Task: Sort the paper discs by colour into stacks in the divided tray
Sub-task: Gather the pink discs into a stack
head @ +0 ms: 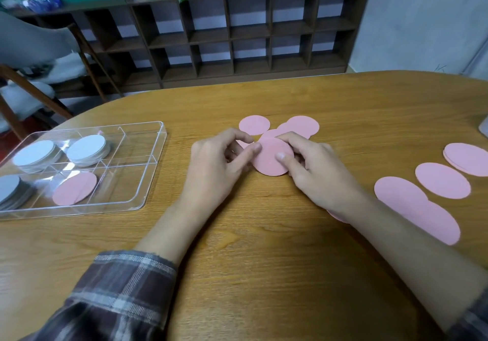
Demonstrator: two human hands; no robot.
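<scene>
Currently held: one pink disc point(272, 162), right of the divided tray point(154, 156) and well apart from it, pinched from both sides.
Left hand point(219, 161): curled, thumb tip on the disc's tray-side edge, other fingers bent in at the rim.
Right hand point(317, 174): curled, thumb tip flat on the disc's top face, index finger bent over the far rim.
Disc attitude: face up, roughly level with the table point(264, 261). It's round, so no long axis to call.
Tray axis: long side runs left-right, short side runs away from the person. Clear plastic, split into compartments.
Tray contents: 3 white stacks point(87, 150), two in the far row and one at the left end of the near row. Discs per stack can't be read. 1 tray pink disc point(74, 188) lies flat in the near row, just right of that near stack.
Far cluster point(254, 125): loose pink discs right of the tray, about level with its far edge, overlapping. 4 show, plus an edge under the left hand. Exact total can't be told.
Right group point(442, 180): pink discs farthest from the tray. 4 show, and the farthest has a second edge under it. A sliver also shows under the right forearm.
Sleeve point(118, 288): plaid, on the left forearm.
</scene>
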